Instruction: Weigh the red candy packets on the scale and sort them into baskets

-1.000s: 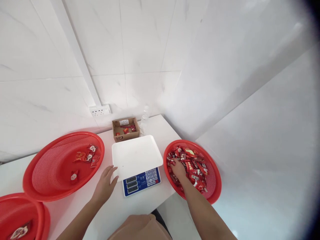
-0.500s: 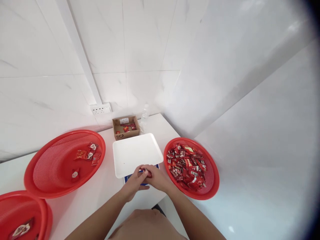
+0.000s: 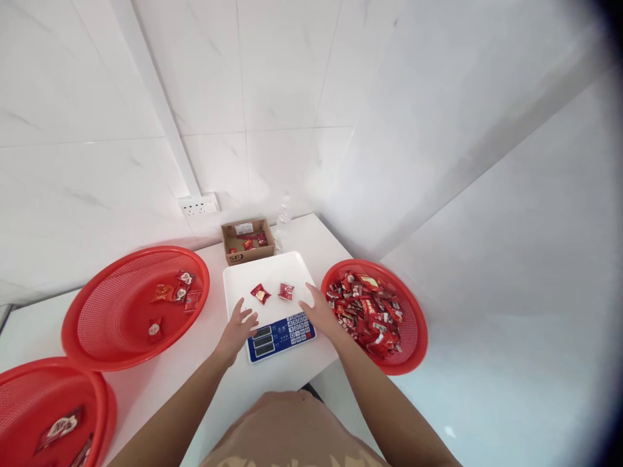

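Note:
Two red-wrapped candies lie apart on the white pan of a digital scale (image 3: 270, 264): the left candy (image 3: 261, 294) is tilted, the right candy (image 3: 286, 291) sits flatter. My left hand (image 3: 237, 331) is at the pan's lower left edge, its fingers spread and holding nothing. On the other side, my right hand (image 3: 318, 310) hovers by the pan's right edge, fingers apart and free of any object. Between the hands, the scale's blue keypad panel (image 3: 281, 338) faces me.
A red basket (image 3: 419, 324) heaped with wrapped candies stands to the right. To the left are a larger red basket (image 3: 97, 311) with a few packets and another basket (image 3: 104, 415) nearer me. Behind the scale sit a cardboard box (image 3: 249, 254) and a clear bottle (image 3: 283, 214).
My hands were together over the front of the scale with a red candy. They have parted to either side, and two candies now lie on the pan.

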`<state>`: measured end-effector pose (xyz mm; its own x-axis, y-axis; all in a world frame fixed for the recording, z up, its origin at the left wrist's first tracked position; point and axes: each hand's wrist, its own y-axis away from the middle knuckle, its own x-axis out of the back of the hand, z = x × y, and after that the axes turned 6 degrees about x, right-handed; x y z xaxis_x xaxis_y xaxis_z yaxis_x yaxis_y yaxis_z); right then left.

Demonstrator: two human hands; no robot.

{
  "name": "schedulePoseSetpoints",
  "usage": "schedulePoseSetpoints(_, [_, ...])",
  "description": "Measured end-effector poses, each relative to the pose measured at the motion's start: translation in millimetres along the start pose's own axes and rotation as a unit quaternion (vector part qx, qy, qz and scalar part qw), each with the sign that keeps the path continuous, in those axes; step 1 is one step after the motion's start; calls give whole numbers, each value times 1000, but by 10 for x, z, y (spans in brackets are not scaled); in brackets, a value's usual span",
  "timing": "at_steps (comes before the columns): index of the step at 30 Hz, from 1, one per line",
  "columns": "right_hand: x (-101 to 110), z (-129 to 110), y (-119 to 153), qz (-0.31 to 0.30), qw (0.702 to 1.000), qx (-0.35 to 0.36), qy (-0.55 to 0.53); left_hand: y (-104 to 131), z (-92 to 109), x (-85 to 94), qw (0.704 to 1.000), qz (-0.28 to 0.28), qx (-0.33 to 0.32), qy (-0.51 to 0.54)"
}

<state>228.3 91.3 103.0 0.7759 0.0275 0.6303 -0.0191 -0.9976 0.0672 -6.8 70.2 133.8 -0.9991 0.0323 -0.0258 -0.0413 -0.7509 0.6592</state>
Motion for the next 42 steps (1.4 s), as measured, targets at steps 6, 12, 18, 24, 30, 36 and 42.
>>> schedulePoseSetpoints(6, [745, 755, 532, 41, 929, -224, 291, 225, -345, 405, 998, 16, 26, -48])
schedulePoseSetpoints(12, [868, 1115, 805, 4, 920, -256, 297, 255, -388, 377, 997, 3, 33, -72])
schedulePoseSetpoints(18, [947, 1009, 683, 59, 938, -245, 237, 251, -243, 71, 993, -52, 5, -107])
schedulePoseSetpoints(24, [911, 758, 495, -6, 921, -231, 314, 282, -287, 20, 988, -70, 3, -139])
schedulePoseSetpoints(30, [514, 732, 92, -146, 925, -127, 328, 365, -317, 49, 984, -58, 11, -168])
schedulePoseSetpoints(36, [301, 821, -73, -152, 925, -153, 313, 417, -334, 88, 984, -44, 22, -171])
schedulePoseSetpoints(42, [306, 870, -62, -102, 957, -142, 232, 431, -366, 110, 981, -58, 31, -184])
